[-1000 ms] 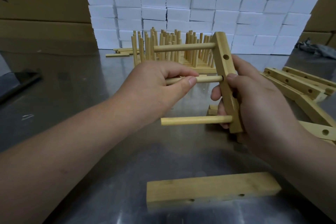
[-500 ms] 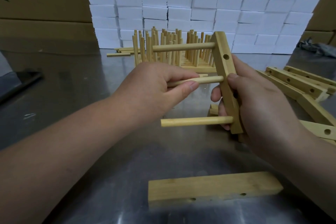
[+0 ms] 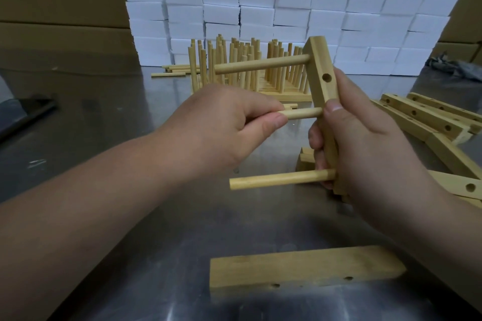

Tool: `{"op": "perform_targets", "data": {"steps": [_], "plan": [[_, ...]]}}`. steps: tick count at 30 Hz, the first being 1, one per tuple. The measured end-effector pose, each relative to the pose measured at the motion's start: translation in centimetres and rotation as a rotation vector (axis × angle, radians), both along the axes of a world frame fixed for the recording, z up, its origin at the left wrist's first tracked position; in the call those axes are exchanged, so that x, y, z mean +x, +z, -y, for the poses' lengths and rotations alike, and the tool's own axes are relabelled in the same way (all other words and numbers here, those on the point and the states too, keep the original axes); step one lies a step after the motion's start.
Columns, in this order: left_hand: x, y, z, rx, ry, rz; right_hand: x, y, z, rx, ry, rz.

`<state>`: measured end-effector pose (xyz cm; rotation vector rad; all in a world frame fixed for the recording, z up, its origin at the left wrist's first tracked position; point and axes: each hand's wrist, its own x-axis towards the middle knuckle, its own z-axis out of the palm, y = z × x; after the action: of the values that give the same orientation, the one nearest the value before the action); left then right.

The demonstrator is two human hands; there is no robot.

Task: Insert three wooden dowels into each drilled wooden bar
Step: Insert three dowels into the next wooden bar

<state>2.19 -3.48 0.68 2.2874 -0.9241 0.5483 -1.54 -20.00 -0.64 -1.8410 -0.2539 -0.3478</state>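
My right hand (image 3: 365, 143) grips a drilled wooden bar (image 3: 321, 73), held upright above the metal table. A top dowel (image 3: 260, 64) and a bottom dowel (image 3: 279, 180) stick out of the bar to the left. My left hand (image 3: 221, 128) pinches the middle dowel (image 3: 302, 113), whose right end meets the bar's middle hole beside my right thumb. Most of that dowel is hidden inside my left fist.
Another drilled bar (image 3: 305, 271) lies flat on the table near me. Several bare bars (image 3: 422, 117) are piled at the right. Finished bars with upright dowels (image 3: 247, 68) stand behind, loose dowels (image 3: 169, 73) to their left. White blocks (image 3: 287, 2) and cardboard boxes (image 3: 60, 8) wall the back.
The middle dowel has gone a little further into the bar, with my left hand moving right toward it. The right hand and bar have stayed in place.
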Motion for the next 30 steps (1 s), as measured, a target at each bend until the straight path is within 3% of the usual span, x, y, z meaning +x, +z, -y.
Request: {"op": "perform_targets", "data": {"steps": [4, 10, 16, 20, 26, 30], "plan": [[-0.3, 0.2, 0.2, -0.117, 0.015, -0.260, 0.1, -0.2, 0.1, -0.050, -0.025, 0.019], [-0.4, 0.6, 0.4, -0.212, 0.014, -0.447, 0.1, -0.2, 0.0, -0.081, -0.044, 0.035], [-0.2, 0.8, 0.5, -0.271, 0.029, -0.396, 0.0, 0.5, -0.2, 0.106, -0.005, -0.003], [0.7, 0.9, 0.1, -0.538, -0.037, -0.578, 0.3, 0.5, 0.0, 0.169, -0.044, -0.053], [2.9, -0.5, -0.6, -0.814, 0.174, -0.617, 0.4, 1.2, 0.2, 0.336, -0.042, -0.102], [3.1, -1.4, -0.8, -0.707, 0.165, -0.508, 0.5, 1.2, 0.3, 0.468, 0.031, -0.277]]}}
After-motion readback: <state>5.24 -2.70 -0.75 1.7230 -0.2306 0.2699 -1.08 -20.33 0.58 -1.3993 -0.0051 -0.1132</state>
